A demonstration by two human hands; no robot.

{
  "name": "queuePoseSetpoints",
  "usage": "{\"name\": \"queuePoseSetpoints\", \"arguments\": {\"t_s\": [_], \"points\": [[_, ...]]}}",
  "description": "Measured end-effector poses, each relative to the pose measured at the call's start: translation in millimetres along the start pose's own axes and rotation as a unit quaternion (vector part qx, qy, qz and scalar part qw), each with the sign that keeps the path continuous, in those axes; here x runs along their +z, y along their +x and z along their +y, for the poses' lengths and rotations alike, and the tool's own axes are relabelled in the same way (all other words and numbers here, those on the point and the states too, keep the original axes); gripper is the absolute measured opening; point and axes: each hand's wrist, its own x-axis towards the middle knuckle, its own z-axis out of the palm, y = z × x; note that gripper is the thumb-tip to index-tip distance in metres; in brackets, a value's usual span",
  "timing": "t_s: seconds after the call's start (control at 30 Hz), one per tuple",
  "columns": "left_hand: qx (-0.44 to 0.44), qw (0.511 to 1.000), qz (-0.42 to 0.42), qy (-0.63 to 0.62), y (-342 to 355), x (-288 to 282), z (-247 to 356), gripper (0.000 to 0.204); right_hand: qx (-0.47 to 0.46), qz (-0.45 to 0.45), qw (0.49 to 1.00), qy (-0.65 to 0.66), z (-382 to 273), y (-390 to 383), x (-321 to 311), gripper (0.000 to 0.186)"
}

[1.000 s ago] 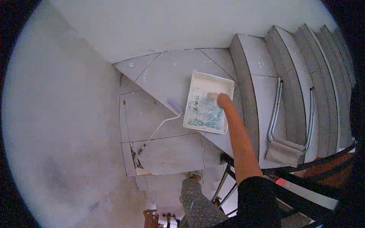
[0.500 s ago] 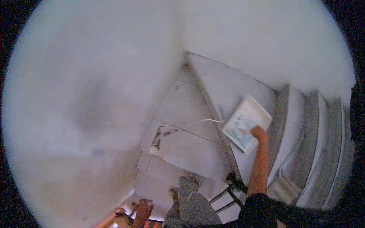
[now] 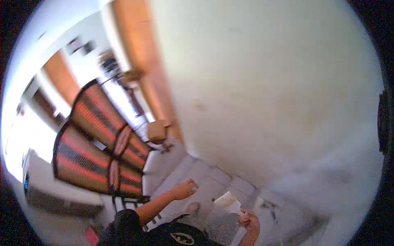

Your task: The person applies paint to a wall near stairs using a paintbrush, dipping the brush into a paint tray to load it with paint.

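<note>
My right hand (image 3: 249, 221) is closed at the lower right of centre, in front of my body. It grips a flat, square-edged cream-and-white tool (image 3: 228, 201) by its narrower end; blur hides its exact kind. To its left, my left hand (image 3: 185, 190) reaches forward over the tiled floor with the fingers loosely bent and apart, and I make out nothing in it. Both hands are apart from the pale wall (image 3: 254, 94) ahead.
Two woven chairs (image 3: 84, 160) with red and dark stripes and black frames stand at the left. Beyond them are a small brown box (image 3: 157, 131) and an orange-brown wooden door (image 3: 135, 45). Pale floor tiles (image 3: 205, 176) run along the foot of the wall.
My view has swung away from the steps and the white tray with bluish-white contents. My right hand has left the tray and now holds the flat tool. My left arm stretches forward.
</note>
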Motion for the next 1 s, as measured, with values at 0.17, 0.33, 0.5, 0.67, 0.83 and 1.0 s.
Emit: {"name": "queuePoseSetpoints", "arguments": {"t_s": [0.17,0.33,0.5,0.67,0.83,1.0], "points": [[-0.326,0.917,0.219,0.073,-168.5,-109.2,-52.4,0.028,0.069,-0.208,0.960,-0.172,6.8,160.7,147.1,0.036],[-0.595,0.693,0.380,0.145,-308.6,-86.7,19.9,0.029,0.116,-0.285,0.891,-0.334,-6.6,152.7,259.3,0.037],[-0.888,0.385,0.243,0.065,-464.7,46.3,10.5,0.042,0.137,-0.354,0.828,-0.413,77.8,149.5,328.7,0.036],[-0.577,0.244,0.563,-0.539,-477.3,164.1,-1.1,0.051,0.215,-0.474,0.767,-0.376,127.7,137.1,353.6,0.033],[-0.740,0.400,0.418,-0.342,-420.9,85.2,8.4,0.072,0.230,-0.437,0.789,-0.367,131.4,153.7,346.2,0.032],[-0.728,0.456,0.419,-0.295,-456.1,145.3,-23.6,0.075,0.170,-0.378,0.834,-0.364,102.5,163.3,332.5,0.031]]}}
